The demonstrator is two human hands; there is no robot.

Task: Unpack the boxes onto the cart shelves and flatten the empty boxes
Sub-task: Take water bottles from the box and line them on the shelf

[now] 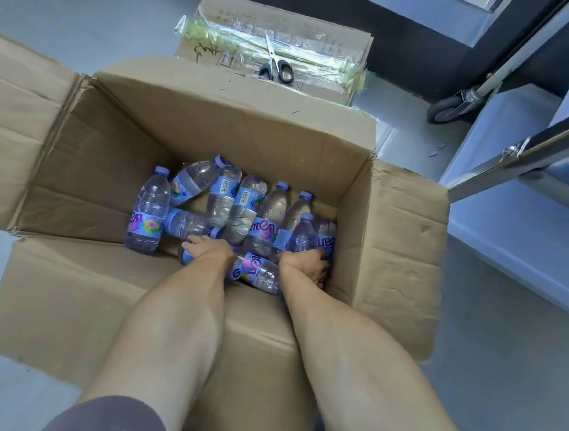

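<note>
Reaching into the open box (214, 136), we are gripping water bottles (243, 209) lying at its bottom: left hand (208, 248) grasping one, right hand (308, 262) another. Flaps are spreading outward. Scissors (276, 63) are resting on a taped box (275, 43) beyond; the cart (529, 155) is standing right.

An open cardboard box (194, 135) stands on the floor, flaps spread. Clear water bottles (148, 219) with purple caps and labels lie jumbled along its near wall and right corner. A taped, closed box (222, 19) sits beyond.
</note>
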